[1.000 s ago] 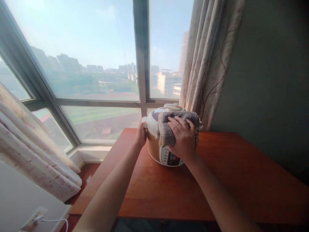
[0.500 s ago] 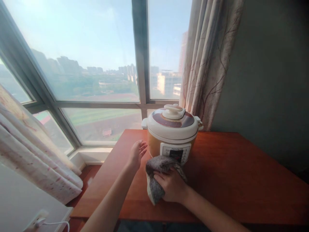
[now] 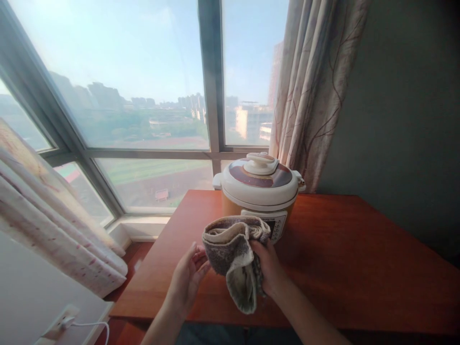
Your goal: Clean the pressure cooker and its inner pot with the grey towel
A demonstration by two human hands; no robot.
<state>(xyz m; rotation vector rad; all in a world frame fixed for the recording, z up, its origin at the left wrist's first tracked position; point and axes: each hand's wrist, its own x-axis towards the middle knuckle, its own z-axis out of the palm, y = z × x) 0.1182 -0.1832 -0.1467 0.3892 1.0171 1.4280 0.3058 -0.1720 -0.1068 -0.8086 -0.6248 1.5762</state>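
So the folded gray-brown cloth (image 3: 221, 254) is held up over the near part of the tabletop (image 3: 345, 254), right in front of the cooker. Right hand (image 3: 271, 268) has its fingers gripping the cloth's right side. Left hand (image 3: 187, 278) is at the other side, fingers loosely open, can't tell if they're touching it. White-and-gold cooker (image 3: 257, 194) sits upright behind, lid on, window (image 3: 143, 96) beyond that, patterned curtain (image 3: 316, 86) to the right.
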